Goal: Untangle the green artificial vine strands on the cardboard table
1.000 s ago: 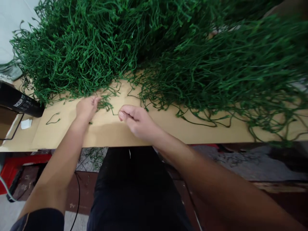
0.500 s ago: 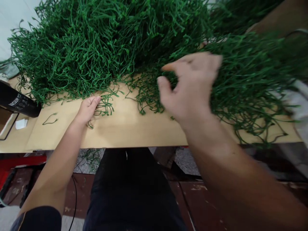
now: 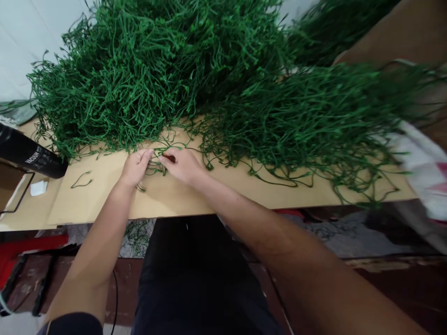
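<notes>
My left hand point(image 3: 137, 166) is closed on a small bunch of thin green plastic stems point(image 3: 156, 170), which poke out past its fingertips. Close beside it on the right, my right hand point(image 3: 182, 165) has thumb and forefinger pinched at the same stems. Both hands are just above the cardboard sheet point(image 3: 223, 190). Behind them rises a large heap of green plastic stems point(image 3: 139, 79), and a second, flatter heap point(image 3: 307, 111) spreads to the right. One loose stem point(image 3: 81, 180) lies on the cardboard left of my left hand.
A black vacuum bottle point(image 3: 31, 151) lies tilted at the left, near a white paper scrap point(image 3: 38, 188). White and pink cloth point(image 3: 424, 167) hangs at the right edge. A brown cardboard piece point(image 3: 387, 37) stands at the back right. Fallen stems point(image 3: 138, 237) show below the table.
My right hand has come left from the flatter heap to my left hand, going from spread fingers to a pinch. My left hand still grips its stems. The view has shifted slightly.
</notes>
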The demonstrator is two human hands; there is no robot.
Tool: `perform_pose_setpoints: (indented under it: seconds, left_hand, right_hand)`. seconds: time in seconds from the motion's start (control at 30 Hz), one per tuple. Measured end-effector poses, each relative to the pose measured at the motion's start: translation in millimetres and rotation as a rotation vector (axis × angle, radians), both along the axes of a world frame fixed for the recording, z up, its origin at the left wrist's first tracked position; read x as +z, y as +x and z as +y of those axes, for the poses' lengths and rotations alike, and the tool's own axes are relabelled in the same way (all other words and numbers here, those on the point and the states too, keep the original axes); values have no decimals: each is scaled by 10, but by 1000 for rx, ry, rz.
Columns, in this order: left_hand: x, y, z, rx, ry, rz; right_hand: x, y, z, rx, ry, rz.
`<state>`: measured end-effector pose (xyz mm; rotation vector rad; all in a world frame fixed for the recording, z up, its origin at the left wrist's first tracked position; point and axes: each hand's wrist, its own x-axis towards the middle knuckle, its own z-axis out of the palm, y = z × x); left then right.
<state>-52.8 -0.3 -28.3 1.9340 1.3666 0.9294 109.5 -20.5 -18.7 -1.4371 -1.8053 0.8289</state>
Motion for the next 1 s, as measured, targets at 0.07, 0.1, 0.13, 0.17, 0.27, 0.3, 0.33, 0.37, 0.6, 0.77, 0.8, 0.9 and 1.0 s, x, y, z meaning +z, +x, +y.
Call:
perform_pose_setpoints:
  seconds: [0.07,0.1,0.13,0.17,0.27,0.3,0.33,0.37,0.6,0.77,0.8,0.9,1.0]
  left_hand:
    - [-14,-5,0,9,4,8]
    - [-22,-6,-1,12,5,14]
    - [-29,-7,-3,16,4,22]
    - [-36,-7,-5,20,2,29]
    - [-48,-12,-14,19,0,31]
    - [-49,-14,-18,18,0,26]
    - [-48,-15,-22,17,0,20]
    - [-47,-17,-26,17,-3,14]
    - [-22,-14,-56,32,-43,34]
    - [-1,-3,-93,39,-62,70]
    - [-4,-5,-96,46,-66,71]
    - [-26,-17,-97,63,-79,63]
    - [-50,-28,-90,62,-88,49]
  right_hand:
    - [-74,29,-1,47,36,94]
    - [-116,45,7,71,47,158]
    - [-158,62,18,92,49,226]
    - [-195,77,32,108,44,287]
    - [-263,99,60,125,26,355]
    - [-270,98,59,119,28,346]
    - [-270,94,53,105,31,332]
    - [-266,86,41,84,35,320]
    - [-173,26,-111,-100,35,333]
    - [-137,23,-153,-71,21,458]
    - [-139,21,-149,-60,20,503]
    - [-147,8,-133,-54,3,621]
    - [-148,-1,-126,-51,-14,678]
